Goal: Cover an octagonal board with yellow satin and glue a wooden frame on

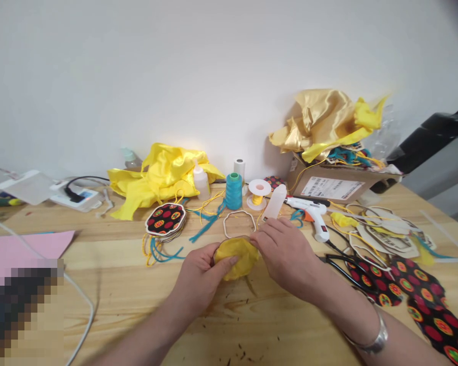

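My left hand [203, 274] grips a rounded piece of yellow fabric [236, 258] from its left side, with the thumb lying across its face. At the right edge of that piece, my right hand [286, 251] has its fingers closed on the fabric; the fingertips are partly hidden. Just beyond the piece lies a thin white scalloped frame [225, 223]. A white rounded plastic piece [275, 199] shows behind my right hand, its lower end hidden. To the left is a scalloped stack topped with black-and-red patterned fabric [166, 219], with yellow and teal cords.
Behind stand a teal thread cone [234, 192], a spool of yellow cord [258, 195], a squeeze bottle [201, 184] and crumpled yellow satin [160, 175]. A white glue gun [309, 209], black scissors [347, 269] and a cardboard box [322, 182] are at right. A white cable [82, 287] crosses the left.
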### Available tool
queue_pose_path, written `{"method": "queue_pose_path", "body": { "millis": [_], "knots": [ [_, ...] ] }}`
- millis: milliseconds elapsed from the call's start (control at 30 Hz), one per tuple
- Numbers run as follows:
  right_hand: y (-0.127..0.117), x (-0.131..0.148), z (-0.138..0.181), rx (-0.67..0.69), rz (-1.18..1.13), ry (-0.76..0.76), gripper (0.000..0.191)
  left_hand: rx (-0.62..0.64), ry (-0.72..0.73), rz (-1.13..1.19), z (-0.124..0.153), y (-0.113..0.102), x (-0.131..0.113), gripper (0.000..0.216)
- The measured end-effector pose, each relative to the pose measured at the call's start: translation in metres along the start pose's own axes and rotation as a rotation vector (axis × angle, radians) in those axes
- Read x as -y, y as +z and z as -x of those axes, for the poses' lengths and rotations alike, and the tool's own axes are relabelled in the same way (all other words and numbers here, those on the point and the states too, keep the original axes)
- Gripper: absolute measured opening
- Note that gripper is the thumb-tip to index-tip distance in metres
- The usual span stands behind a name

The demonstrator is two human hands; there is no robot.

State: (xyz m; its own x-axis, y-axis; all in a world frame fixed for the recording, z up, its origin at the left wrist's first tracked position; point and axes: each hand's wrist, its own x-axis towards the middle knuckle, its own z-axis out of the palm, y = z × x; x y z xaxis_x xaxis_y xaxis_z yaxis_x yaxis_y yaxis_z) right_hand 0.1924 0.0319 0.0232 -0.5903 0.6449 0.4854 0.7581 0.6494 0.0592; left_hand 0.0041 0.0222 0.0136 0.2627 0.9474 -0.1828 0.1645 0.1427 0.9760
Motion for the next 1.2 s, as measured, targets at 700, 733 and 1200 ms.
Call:
{"method": "queue_pose_path", "body": {
  "millis": [700,733,1200],
  "knots": [
    [0.004,0.013,0.0,-0.005,0.074,0.108,0.014,0.029,-0.018,0.149,0.0,0.001,0.003,0.027],
    [0.004,0.013,0.001,-0.005,0.071,0.111,0.014,0.028,-0.021,0.149,0.0,0.001,0.003,0.026],
    [-0.016,-0.007,-0.004,0.018,0.049,0.365,0.026,-0.011,-0.011,0.17,0.001,0.0,-0.001,0.026]
  ]
}}
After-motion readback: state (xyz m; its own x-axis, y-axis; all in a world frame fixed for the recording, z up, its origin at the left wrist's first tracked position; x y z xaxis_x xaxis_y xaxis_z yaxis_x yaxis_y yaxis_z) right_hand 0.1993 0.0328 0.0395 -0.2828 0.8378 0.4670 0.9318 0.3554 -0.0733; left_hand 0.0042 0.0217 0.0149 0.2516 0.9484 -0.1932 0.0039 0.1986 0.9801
